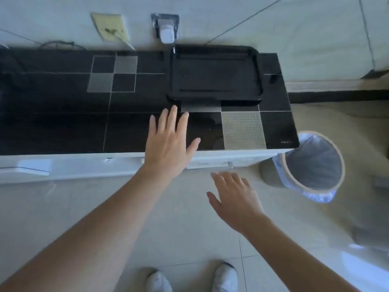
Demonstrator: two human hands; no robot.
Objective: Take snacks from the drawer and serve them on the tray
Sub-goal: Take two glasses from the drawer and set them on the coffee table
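A black rectangular tray (257, 74) lies on the black tiled cabinet top (63, 127) at the back right, with nothing on it. My left hand (168, 142) is stretched out flat, fingers spread, over the cabinet's front edge just short of the tray's near left corner. My right hand (233, 199) hovers lower, fingers straight, in front of the white drawer front and just below its metal handle (208, 167). The drawer is closed and no snacks are visible.
A round waste bin (311, 165) with a plastic liner stands on the floor right of the cabinet. A white plug adapter (167, 33) sits in a wall socket behind the tray. My white shoes (225, 277) stand on the tiled floor.
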